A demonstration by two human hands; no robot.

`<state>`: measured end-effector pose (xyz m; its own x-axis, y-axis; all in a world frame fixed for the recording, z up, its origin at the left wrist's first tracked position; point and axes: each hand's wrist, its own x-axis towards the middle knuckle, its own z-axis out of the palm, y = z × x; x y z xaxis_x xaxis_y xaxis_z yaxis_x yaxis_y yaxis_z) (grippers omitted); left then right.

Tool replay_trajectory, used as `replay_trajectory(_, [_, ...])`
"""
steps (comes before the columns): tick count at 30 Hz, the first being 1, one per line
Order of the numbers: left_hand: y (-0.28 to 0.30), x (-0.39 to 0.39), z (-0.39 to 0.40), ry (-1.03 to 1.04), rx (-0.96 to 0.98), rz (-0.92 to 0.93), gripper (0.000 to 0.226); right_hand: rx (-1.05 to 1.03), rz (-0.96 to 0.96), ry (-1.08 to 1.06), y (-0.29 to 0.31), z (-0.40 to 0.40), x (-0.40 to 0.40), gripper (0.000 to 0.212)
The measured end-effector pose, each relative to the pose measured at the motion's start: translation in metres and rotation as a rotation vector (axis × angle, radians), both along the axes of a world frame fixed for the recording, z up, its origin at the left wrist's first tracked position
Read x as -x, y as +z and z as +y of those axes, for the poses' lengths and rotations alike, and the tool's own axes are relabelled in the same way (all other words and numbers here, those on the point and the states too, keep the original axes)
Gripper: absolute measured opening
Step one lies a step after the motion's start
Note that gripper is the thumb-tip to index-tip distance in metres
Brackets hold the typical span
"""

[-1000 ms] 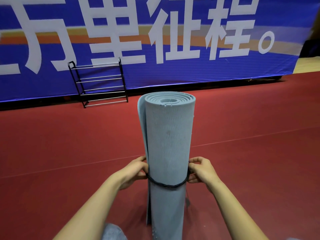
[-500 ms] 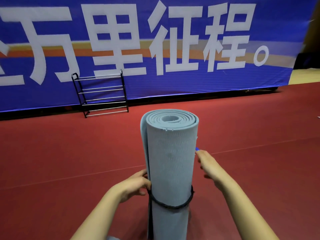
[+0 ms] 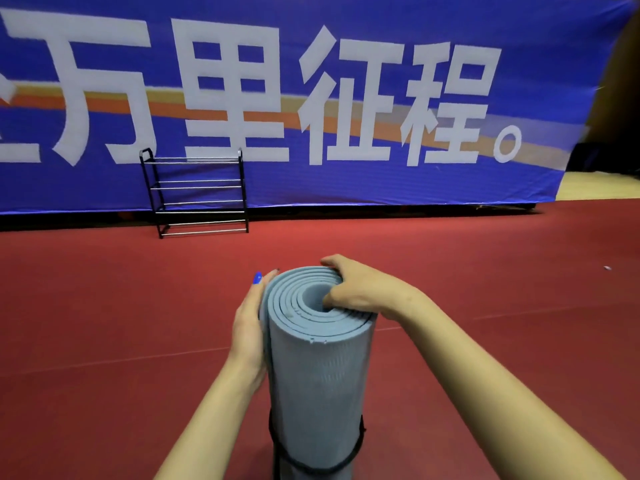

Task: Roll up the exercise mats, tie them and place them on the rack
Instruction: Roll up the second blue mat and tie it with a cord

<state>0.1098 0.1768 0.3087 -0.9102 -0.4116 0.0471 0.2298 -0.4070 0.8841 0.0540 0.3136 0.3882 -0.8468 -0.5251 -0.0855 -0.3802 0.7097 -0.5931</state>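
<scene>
Head view. A grey-blue exercise mat [image 3: 320, 368] stands upright on end on the red floor [image 3: 104, 323], fully rolled, its spiral end facing up. A black cord [image 3: 356, 452] encircles the roll low down, near the bottom edge of the picture; whether it is knotted cannot be seen from this side.

The left hand [image 3: 247, 327] lies flat against the left side of the roll near its top, fingers straight, pressing rather than clasping. The right hand [image 3: 360, 289] grips the top rim: thumb hooked into the hollow core, fingers curled over the outer layers on the far side.

The black metal rack [image 3: 199, 194] stands well apart, across the floor against the blue banner [image 3: 346, 181]. Its visible shelves carry nothing.

Assessment: rolling is complete and one tie appears in place. No second tie is visible higher up. Carrying the mat to the rack and setting it down remain outstanding. No other mats are in view, so further rolls cannot be accounted for.
</scene>
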Motion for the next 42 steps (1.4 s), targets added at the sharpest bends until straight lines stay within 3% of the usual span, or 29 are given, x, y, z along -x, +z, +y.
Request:
replay_trajectory(5, [0.031,0.012,-0.006,-0.146,0.485,-0.122,0.064,0.050,-0.009,-0.126,-0.005,-0.001,0.021,0.053])
replay_trajectory(7, [0.033,0.021,-0.004,-0.117,0.487,-0.167,0.074,0.129,-0.024,-0.164,-0.010,0.000,0.031,0.050])
replay_trajectory(11, [0.030,0.065,-0.012,-0.111,0.424,-0.184,0.051,0.206,-0.080,-0.170,-0.019,-0.006,0.078,0.040])
replay_trajectory(18, [0.020,0.171,-0.031,-0.180,0.439,-0.296,0.044,0.232,-0.231,-0.145,-0.032,-0.014,0.181,0.026])
replay_trajectory(20, [0.019,0.188,-0.031,-0.196,0.416,-0.336,0.046,0.264,-0.274,-0.207,-0.034,-0.015,0.198,0.038])
replay_trajectory(23, [0.023,0.202,-0.034,-0.174,0.359,-0.409,0.044,0.197,-0.323,-0.354,-0.037,-0.026,0.214,0.086])
replay_trajectory(26, [0.035,0.196,-0.029,-0.096,0.417,-0.504,0.039,0.101,-0.401,-0.544,-0.027,-0.043,0.207,0.120])
replay_trajectory(29, [0.051,0.163,-0.037,-0.146,0.466,-0.634,0.047,0.020,-0.603,-0.612,-0.004,-0.059,0.183,0.128])
replay_trajectory(32, [0.068,0.097,-0.047,-0.415,0.587,-0.959,0.086,-0.140,-0.825,-0.483,0.028,-0.062,0.133,0.110])
replay_trajectory(34, [0.122,0.051,-0.046,-0.461,0.476,-1.141,0.093,-0.309,-0.875,-0.383,0.047,-0.056,0.088,0.084])
replay_trajectory(36, [0.197,0.016,-0.050,-0.424,0.236,-1.238,0.055,-0.433,-0.847,-0.312,0.073,-0.054,0.049,0.059])
replay_trajectory(38, [0.256,-0.020,-0.062,-0.352,-0.038,-1.306,0.017,-0.433,-0.793,-0.277,0.138,-0.068,0.028,0.048])
replay_trajectory(40, [0.298,-0.054,-0.085,-0.350,-0.238,-1.287,0.016,-0.425,-0.756,-0.320,0.198,-0.085,0.032,0.046])
replay_trajectory(42, [0.318,-0.072,-0.117,-0.278,-0.424,-1.315,0.034,-0.388,-0.724,-0.395,0.248,-0.098,0.046,0.051])
